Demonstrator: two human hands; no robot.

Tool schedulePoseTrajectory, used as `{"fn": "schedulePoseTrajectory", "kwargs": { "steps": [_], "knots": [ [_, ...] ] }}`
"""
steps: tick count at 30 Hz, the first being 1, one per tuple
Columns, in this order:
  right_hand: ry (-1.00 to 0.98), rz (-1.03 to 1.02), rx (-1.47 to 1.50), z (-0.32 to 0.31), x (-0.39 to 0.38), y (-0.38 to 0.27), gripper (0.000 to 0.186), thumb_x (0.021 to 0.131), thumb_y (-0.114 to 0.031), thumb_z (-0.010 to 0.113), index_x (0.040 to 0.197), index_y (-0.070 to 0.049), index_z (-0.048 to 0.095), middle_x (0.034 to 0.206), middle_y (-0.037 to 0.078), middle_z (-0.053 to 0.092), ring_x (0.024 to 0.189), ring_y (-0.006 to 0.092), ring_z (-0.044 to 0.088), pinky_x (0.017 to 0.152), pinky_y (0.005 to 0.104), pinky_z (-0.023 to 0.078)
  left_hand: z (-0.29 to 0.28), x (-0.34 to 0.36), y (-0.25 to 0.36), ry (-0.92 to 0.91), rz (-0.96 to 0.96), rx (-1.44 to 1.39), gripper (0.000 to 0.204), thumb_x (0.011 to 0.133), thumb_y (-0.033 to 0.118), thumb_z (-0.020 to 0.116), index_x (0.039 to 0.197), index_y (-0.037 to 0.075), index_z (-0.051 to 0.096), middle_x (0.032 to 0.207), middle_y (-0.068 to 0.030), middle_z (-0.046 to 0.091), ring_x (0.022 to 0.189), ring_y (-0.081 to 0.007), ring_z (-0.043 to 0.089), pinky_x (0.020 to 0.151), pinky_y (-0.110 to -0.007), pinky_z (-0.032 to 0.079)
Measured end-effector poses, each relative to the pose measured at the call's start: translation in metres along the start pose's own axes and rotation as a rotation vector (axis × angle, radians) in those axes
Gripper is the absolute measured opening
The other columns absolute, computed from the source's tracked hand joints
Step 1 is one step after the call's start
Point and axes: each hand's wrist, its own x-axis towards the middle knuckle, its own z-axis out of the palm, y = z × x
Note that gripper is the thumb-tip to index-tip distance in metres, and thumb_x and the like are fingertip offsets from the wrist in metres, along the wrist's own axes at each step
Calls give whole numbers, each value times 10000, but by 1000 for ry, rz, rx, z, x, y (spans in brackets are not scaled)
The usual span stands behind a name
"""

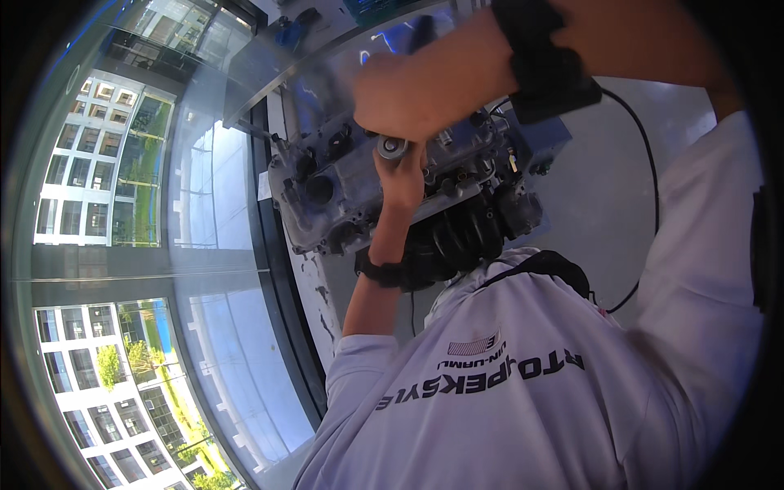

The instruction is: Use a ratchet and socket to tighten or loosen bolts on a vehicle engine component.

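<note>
Near the centre of the head view, my left hand [398, 181] is closed around a metal tool with a round end [392, 147], above the top of a metal engine [343, 196]. My right hand [396, 98] comes from the upper right and is curled just over that tool, partly blurred; what its fingers hold is hidden. Bolts, ports and fittings show on the engine around both hands, and a black ribbed manifold [465, 233] sits on its near side, below my left hand.
A window wall [216, 343], with buildings outside, runs down the left beside a pale ledge [314, 290]. A black cable [653, 180] hangs at the right over grey flooring. A metal frame and blurred blue-lit items lie behind the engine at the top.
</note>
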Motion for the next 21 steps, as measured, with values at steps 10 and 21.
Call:
{"fn": "schedulePoseTrajectory", "kwargs": {
  "steps": [10, 21],
  "knots": [
    [50, 5, -132, 11, 23, 7, 240, 731, -244, 682, 709, -5, 685, 682, 142, 667, 667, 281, 676, 636, 379, 542, 8, -12, -1, -57, -19, 256, 114, 839, 53, 629, 881, -42, 582, 770, -5, 583, 739, -75, 489, 661, -242, 411],
    [-20, -3, 43, 2, -4, -7, 255, 779, -199, 610, 738, 47, 663, 662, 141, 658, 621, 306, 652, 590, 411, 519, 11, -10, -9, 357, 26, -192, 178, 877, -19, 454, 718, 1, 531, 588, 6, 477, 554, -45, 418, 475, -252, 301]
  ]
}}
